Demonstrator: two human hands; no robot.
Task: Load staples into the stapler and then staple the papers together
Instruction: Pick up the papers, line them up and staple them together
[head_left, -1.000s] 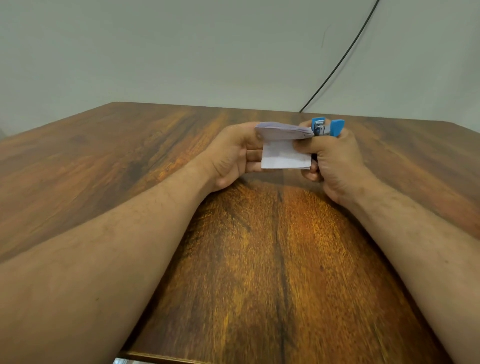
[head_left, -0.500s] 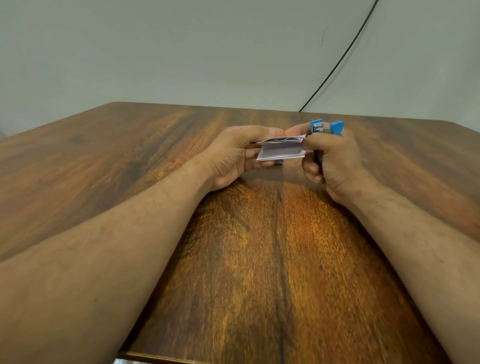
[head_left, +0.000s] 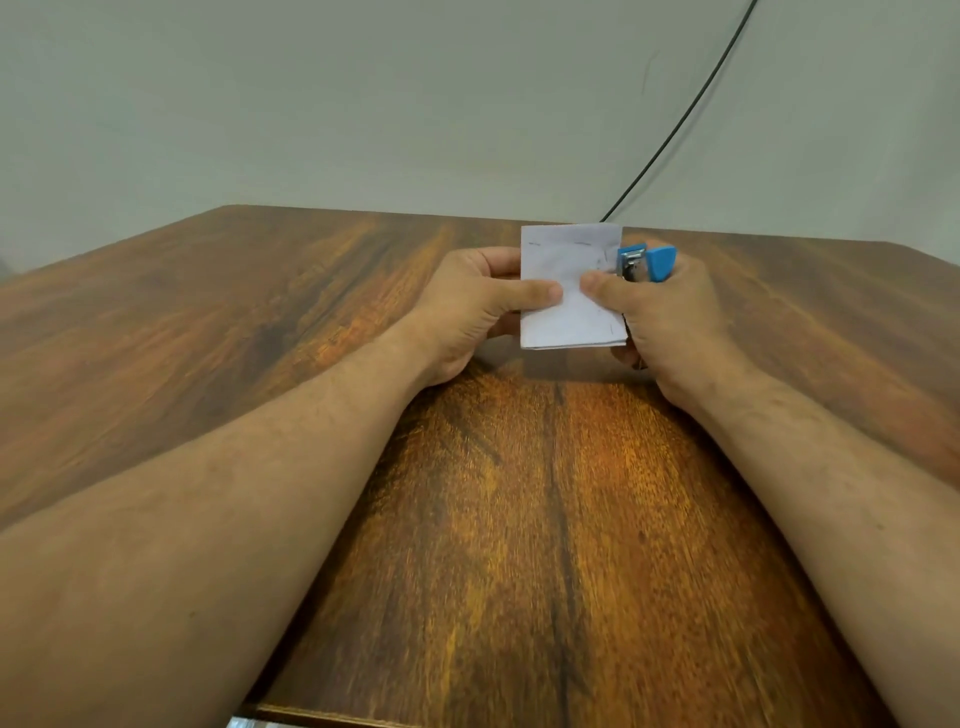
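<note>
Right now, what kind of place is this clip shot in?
Probably an indoor desk or work spot: a bare wooden table against a plain pale wall, with a black cable running down it.

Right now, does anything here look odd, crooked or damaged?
Nothing is damaged. One oddity: the folded paper, held upright between both thumbs, already carries several staples scattered along its top and right edges. The blue stapler sits gripped in the right hand.

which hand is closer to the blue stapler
Right. The right hand grips the stapler itself; the left hand is across the papers, pinching their left edge.
</note>
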